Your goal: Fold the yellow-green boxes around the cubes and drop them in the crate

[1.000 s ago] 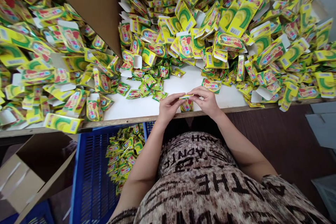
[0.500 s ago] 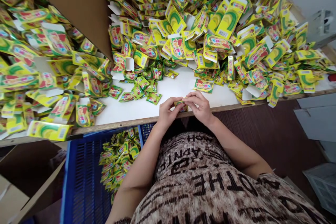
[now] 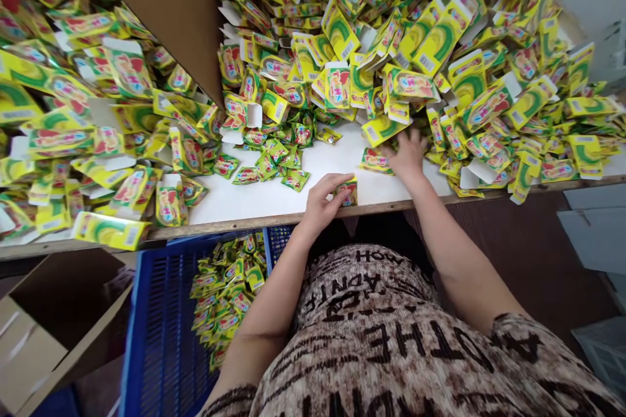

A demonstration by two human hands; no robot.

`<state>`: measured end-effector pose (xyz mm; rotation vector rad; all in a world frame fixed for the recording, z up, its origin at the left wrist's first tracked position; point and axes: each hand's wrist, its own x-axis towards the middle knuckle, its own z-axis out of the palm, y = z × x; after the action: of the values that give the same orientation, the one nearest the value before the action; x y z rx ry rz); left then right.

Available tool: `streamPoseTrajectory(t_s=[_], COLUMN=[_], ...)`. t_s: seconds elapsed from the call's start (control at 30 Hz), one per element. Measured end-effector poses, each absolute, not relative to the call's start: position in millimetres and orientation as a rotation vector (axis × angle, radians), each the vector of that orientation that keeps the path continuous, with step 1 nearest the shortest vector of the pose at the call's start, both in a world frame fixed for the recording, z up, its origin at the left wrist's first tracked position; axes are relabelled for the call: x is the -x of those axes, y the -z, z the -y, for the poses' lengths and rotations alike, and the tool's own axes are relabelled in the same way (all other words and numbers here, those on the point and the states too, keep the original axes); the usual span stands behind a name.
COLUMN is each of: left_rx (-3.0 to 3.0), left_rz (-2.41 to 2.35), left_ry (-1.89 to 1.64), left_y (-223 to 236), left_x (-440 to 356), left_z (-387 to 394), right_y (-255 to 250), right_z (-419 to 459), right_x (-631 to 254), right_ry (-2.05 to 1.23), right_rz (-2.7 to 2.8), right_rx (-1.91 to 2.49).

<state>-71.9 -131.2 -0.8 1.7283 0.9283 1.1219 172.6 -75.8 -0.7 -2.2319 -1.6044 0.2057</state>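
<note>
White-topped worktable point(image 3: 274, 199) buried under flat yellow-and-green printed cartons point(image 3: 440, 32), a brown cardboard sheet point(image 3: 156, 0) parting the heap on the left from the heap on the right. Small foil sachets point(image 3: 274, 156) lie in a loose cluster on the bare white top between the two heaps. At the wooden table edge point(image 3: 235, 225), a worker in a brown patterned sweater with dark lettering point(image 3: 372, 332) reaches forward with both forearms. The left hand point(image 3: 320, 205) sits low near the edge, wrist bent, fingers curled closed on a small folded yellow carton point(image 3: 346, 193), which stands on the table top just inside the edge. The right arm stretches farther out and angles away from the body, the right hand point(image 3: 408, 155) palm down with fingers splayed and holding nothing firmly, fingertips at the foot of the right-hand heap, just beside a flat sachet point(image 3: 376, 159). Below the edge, a blue plastic crate point(image 3: 156, 332) holds a pile of small yellow packets point(image 3: 225, 300), with an open cardboard box point(image 3: 29, 352) at its left
</note>
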Motion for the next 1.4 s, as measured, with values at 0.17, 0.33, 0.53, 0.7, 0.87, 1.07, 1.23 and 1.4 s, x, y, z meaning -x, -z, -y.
streamPoseTrajectory(t_s=[0.17, 0.33, 0.53, 0.7, 0.87, 1.07, 1.23, 1.4], left_rx=[-1.109, -1.085, -0.970, -1.262, -2.080, -2.366, -2.302, -2.137], left_rz=[-1.078, -1.364, -2.210, -1.751, -1.222, -0.953, -0.984, -1.119], left_ry=[-1.267, -0.594, -0.261, -0.785, -0.637, -0.168, -0.191, -0.437], left_y=[-11, -13, 14, -35, -47, -26, -34, -35], left_x=[125, 255, 335, 248, 132, 108, 136, 146], left_z=[145, 201, 253, 231, 152, 103, 99, 101], right_y=[4, 0, -10, -6, -2, -8, -16, -33], right_z=[89, 70, 63, 103, 143, 155, 149, 125], right_x=[-130, -141, -154, -135, -132, -177, -224, -219], right_ry=[-0.553, -0.918, -0.534, -0.443, -0.346, -0.485, -0.901, -1.068], right_rz=[1.815, 1.409, 1.525, 2.134, 2.252, 1.701, 1.176, 1.799], right_rx=[1.735, 1.398, 1.660, 1.659, 1.709, 1.704, 1.678, 1.614])
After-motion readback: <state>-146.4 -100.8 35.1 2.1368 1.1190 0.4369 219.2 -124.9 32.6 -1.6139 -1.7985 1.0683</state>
